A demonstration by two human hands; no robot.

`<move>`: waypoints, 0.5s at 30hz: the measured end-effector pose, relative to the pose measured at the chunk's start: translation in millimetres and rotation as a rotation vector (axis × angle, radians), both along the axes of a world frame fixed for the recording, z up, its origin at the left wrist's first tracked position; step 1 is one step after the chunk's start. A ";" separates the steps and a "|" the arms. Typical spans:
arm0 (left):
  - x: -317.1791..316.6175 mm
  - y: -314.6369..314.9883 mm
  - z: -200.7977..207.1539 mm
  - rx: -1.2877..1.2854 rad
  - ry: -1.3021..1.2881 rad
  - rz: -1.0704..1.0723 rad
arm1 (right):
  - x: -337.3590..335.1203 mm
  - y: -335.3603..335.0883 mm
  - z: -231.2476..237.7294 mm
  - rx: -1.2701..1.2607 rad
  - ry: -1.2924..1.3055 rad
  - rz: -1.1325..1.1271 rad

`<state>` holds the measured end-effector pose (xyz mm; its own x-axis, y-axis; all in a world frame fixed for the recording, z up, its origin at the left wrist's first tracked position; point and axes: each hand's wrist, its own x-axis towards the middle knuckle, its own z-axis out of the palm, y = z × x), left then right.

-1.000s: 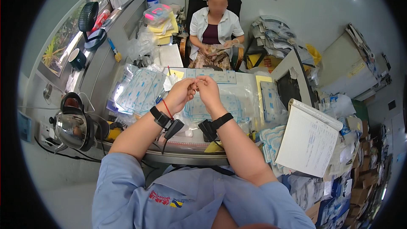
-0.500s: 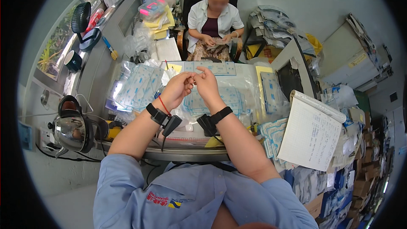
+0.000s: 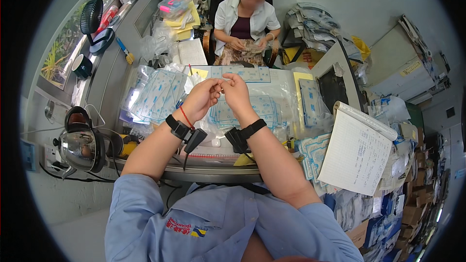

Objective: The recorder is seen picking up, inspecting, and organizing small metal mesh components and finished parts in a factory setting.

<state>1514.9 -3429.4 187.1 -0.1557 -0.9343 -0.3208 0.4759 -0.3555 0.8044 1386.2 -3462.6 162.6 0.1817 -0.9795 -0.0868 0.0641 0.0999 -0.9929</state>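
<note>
My left hand (image 3: 206, 98) and my right hand (image 3: 236, 95) meet above the middle of the desk (image 3: 286, 87). Thumbs and fingers of both are pinched close together, and whatever lies between them is too small to make out. Beneath my right hand is a pile of clear sheets with blue markings (image 3: 259, 110). More such sheets (image 3: 160, 92) are spread to the left of my left hand, and another lot (image 3: 252, 74) lies beyond my fingertips. A white computer mouse (image 3: 216, 142) rests between my forearms.
Across the desk a seated person (image 3: 246, 24) handles a small flat thing. At the left stand a metal kettle (image 3: 80, 148), a dark mug (image 3: 82, 67) and a black fan (image 3: 92, 17). An open notebook (image 3: 357, 150) lies at the right, near an upright panel (image 3: 335, 63).
My right index finger, stretched out before, has bent in toward my left fingertips. Both hands stay in nearly the same place. The seated person's head and hands have shifted slightly.
</note>
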 end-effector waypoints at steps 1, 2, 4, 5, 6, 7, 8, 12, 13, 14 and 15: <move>0.0 0.0 0.0 -0.004 0.006 -0.002 | -0.2 0.1 -0.4 0.000 0.000 -0.001; 0.3 0.2 0.2 -0.008 0.011 -0.002 | 0.0 0.4 -0.2 -0.004 -0.003 0.000; 0.8 1.1 0.2 0.000 0.005 0.000 | 0.2 1.2 0.0 -0.007 -0.007 0.001; 0.7 1.4 0.1 0.007 0.000 0.002 | -0.2 1.3 -0.4 -0.004 -0.001 0.003; 0.1 1.4 0.8 0.008 -0.001 0.000 | -0.5 1.4 -0.8 -0.001 0.004 0.005; -0.9 0.9 2.1 -0.001 -0.004 -0.001 | -0.9 1.1 -1.4 0.001 0.004 0.003; -1.4 0.9 2.4 -0.010 -0.007 -0.002 | -0.9 1.4 0.0 -0.004 -0.001 0.000; 1.4 -0.8 -2.4 0.006 -0.012 0.001 | -1.1 1.6 2.7 -0.031 0.029 0.001; 1.8 -0.9 -2.1 0.002 -0.008 -0.004 | -0.8 1.5 2.8 -0.027 0.030 -0.002; 1.6 -1.4 -1.8 -0.004 -0.003 -0.009 | -0.8 0.3 2.1 -0.027 0.022 -0.002; 1.3 -1.2 -1.5 -0.002 -0.001 -0.013 | -0.8 -0.5 1.4 -0.027 0.015 -0.001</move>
